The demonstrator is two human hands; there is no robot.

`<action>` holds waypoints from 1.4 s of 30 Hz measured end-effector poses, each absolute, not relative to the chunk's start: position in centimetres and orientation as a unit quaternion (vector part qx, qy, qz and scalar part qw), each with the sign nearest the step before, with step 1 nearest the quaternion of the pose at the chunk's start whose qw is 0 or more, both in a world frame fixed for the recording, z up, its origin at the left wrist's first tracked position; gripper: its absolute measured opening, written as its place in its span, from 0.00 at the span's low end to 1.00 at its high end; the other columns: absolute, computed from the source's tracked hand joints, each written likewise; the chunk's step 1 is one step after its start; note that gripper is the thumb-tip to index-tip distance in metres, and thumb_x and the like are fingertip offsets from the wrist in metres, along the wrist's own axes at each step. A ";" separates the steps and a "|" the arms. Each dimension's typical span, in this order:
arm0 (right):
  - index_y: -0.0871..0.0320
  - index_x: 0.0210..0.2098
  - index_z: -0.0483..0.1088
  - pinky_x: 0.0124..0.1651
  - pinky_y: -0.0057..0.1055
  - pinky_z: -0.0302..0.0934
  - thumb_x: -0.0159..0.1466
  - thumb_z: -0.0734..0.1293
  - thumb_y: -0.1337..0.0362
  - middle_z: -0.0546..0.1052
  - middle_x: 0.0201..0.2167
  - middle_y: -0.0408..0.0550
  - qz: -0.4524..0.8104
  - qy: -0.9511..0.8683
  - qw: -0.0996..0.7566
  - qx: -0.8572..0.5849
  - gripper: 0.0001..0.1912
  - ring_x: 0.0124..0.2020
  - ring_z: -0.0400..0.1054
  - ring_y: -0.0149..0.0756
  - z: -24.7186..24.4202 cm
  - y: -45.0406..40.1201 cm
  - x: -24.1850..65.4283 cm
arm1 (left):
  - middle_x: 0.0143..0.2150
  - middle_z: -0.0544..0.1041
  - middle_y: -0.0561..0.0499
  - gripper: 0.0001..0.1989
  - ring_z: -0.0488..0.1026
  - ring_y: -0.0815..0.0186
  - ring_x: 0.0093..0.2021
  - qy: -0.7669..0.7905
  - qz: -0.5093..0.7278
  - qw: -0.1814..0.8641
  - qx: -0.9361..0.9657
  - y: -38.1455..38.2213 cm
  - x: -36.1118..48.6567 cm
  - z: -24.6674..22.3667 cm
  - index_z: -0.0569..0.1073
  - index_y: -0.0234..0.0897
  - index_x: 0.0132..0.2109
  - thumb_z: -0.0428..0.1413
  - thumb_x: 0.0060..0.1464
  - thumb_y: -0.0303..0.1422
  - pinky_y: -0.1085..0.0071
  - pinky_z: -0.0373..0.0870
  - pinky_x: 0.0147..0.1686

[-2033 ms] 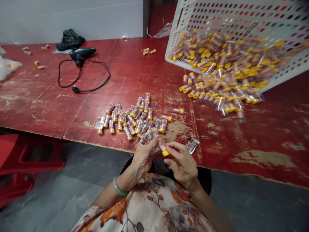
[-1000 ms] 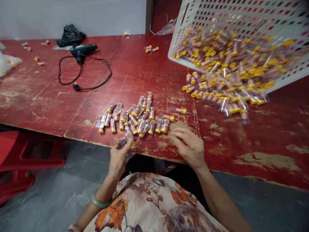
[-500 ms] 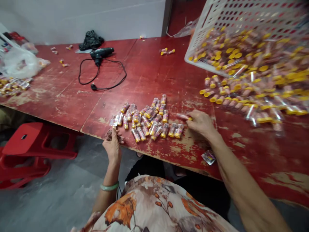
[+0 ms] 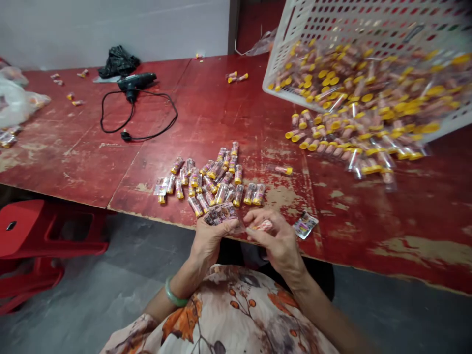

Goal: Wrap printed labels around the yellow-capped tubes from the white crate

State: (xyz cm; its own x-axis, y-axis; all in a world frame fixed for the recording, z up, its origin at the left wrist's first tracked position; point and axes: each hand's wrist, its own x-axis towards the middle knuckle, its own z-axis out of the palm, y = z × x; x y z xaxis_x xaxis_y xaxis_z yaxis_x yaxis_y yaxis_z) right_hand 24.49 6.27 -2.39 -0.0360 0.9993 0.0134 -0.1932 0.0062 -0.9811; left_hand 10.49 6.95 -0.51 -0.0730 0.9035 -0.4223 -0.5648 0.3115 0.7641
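Got both forearms angled up from lower left and lower right, hands nearly meeting at the front edge of the red table (image 4: 346, 211). Holding printed sleeves (image 4: 223, 213) in left hand (image 4: 210, 238), thumb clamped on top. Pinching a small tube (image 4: 264, 225) in right hand (image 4: 276, 238), fingers curled around, almost no gap at the tips; just beside the sleeves, can't tell if touching. Shows red-and-white inside; can't see the cap. Beside right hand: silvery printed packet (image 4: 306, 225). Just beyond the sleeves: cluster of yellow-capped, printed tubes (image 4: 221, 192). To their right: loose tube (image 4: 283, 170), yellow cap pointing right. Farther: white basket (image 4: 277, 69), tilted, with yellow-capped tubes heaped inside and onto the table. Back left: dark corded heat gun (image 4: 136, 82).
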 end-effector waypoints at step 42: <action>0.65 0.54 0.62 0.34 0.31 0.62 0.63 0.67 0.66 0.75 0.31 0.51 -0.061 -0.794 0.372 -0.477 0.21 0.30 0.69 0.37 -1.8 3.1 26.1 | 0.30 0.78 0.52 0.17 0.73 0.70 0.24 0.451 0.592 0.661 0.100 6.6 12.7 -1.1 0.76 0.34 0.36 0.68 0.40 0.38 0.75 0.71 0.25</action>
